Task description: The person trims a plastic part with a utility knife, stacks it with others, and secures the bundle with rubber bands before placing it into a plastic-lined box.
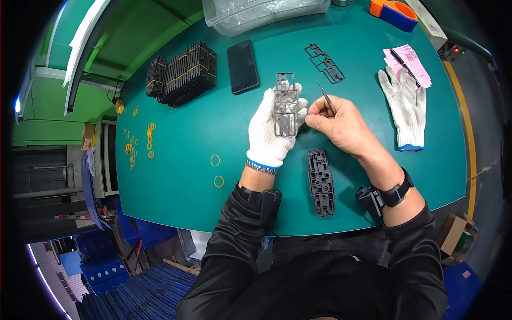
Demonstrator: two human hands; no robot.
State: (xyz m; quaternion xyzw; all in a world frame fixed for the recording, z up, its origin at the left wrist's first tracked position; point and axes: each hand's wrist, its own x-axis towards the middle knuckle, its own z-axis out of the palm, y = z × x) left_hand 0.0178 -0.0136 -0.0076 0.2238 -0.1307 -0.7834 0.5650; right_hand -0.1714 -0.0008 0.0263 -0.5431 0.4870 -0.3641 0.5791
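My left hand (273,120), in a white knitted glove, is closed on a thin grey-black plastic frame (286,113) with rectangular openings, held upright over the palm. To its right, my bare right hand (338,121) pinches a pair of pointed metal tweezers (326,97), tips up and leftward, apart from the frame. Beyond them a similar black plastic frame (325,64) lies flat on the green table. Nearer me, below my right hand, sits a stack of black plastic frames (321,182).
At the back left are banded bundles of black frames (186,74) and a black phone (242,66). Yellow rubber bands (151,140) lie scattered on the left. A spare white glove (406,109), pink papers (421,66) with a pen, an orange-and-blue tape dispenser (393,15) and a clear plastic bin (261,16) edge the table.
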